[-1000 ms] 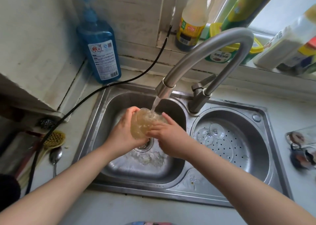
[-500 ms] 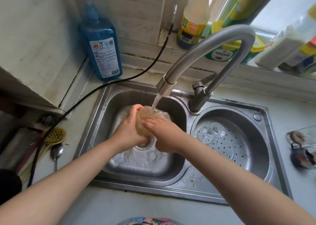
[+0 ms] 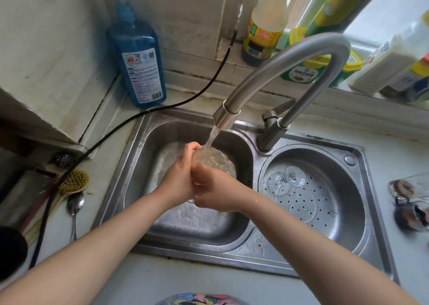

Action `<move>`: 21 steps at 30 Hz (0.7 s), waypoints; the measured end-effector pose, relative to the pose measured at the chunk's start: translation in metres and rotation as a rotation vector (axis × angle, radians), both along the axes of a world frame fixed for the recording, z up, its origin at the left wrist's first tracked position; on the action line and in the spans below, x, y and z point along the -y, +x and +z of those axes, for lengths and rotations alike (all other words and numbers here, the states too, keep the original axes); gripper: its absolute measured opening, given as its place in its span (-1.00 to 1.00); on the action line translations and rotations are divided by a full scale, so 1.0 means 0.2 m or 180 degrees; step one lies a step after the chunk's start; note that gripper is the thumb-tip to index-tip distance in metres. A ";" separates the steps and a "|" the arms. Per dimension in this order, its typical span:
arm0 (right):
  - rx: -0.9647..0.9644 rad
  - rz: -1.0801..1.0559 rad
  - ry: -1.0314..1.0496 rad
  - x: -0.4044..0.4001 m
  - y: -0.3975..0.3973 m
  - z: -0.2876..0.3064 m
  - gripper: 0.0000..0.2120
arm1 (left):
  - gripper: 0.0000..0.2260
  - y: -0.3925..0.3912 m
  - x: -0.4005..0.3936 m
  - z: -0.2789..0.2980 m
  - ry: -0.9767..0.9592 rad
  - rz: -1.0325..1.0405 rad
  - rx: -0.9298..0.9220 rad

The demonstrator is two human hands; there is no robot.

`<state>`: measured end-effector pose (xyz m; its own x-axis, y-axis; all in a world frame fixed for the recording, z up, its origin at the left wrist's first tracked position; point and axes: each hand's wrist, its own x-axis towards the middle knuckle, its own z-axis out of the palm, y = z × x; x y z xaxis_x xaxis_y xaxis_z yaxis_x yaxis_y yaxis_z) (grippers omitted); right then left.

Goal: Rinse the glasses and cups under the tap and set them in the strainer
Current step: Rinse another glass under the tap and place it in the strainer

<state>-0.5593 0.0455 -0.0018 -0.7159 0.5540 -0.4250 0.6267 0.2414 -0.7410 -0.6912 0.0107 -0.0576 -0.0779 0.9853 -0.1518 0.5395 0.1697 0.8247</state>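
A clear glass sits between both hands over the left sink basin, and water from the tap runs into its open mouth. My left hand wraps its left side, fingers over the rim. My right hand grips the lower front of the glass and hides its base. In the round perforated strainer of the right basin, a clear stemmed glass lies on its side.
A blue soap bottle stands behind the sink, with a black cable running past it. A brush and spoon lie on the left counter. Glass items rest at the right edge. Bottles line the window sill.
The glass has turned more upright under the stream, and my right hand has slid lower over its front. The view has shifted slightly.
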 end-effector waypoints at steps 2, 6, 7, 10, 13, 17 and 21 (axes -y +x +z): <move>0.0367 0.0532 0.0690 -0.03 0.06 0.00 -0.47 | -0.23 -0.02 0.00 0.01 -0.0143 0.0076 0.0073; 0.0865 0.1849 0.2392 -0.14 0.17 -0.06 -0.49 | -0.24 -0.04 0.01 0.03 -0.0197 -0.0018 0.0207; 0.0906 0.1975 0.2652 -0.15 0.19 -0.08 -0.52 | -0.24 -0.04 0.01 0.04 -0.0203 -0.0035 0.0243; 0.0780 0.1609 0.2687 -0.11 0.17 -0.12 -0.59 | -0.22 -0.04 0.01 0.03 -0.0180 -0.0017 0.0252; 0.0383 0.0771 0.1294 0.00 0.09 -0.08 -0.50 | -0.22 -0.03 0.02 0.00 -0.0246 0.0012 0.0185; 0.0006 0.0183 0.0217 0.07 0.04 -0.03 -0.38 | -0.16 -0.05 0.05 -0.03 -0.0345 -0.0005 0.0189; 0.0431 0.1246 0.1843 -0.04 0.12 -0.13 -0.54 | -0.22 -0.06 0.05 -0.01 -0.0355 -0.0072 0.0132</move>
<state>-0.5356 0.0532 -0.0273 -0.8701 0.4308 -0.2395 0.4911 0.7989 -0.3474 -0.7035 0.0016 -0.0590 -0.0472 0.9636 -0.2632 0.5100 0.2498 0.8231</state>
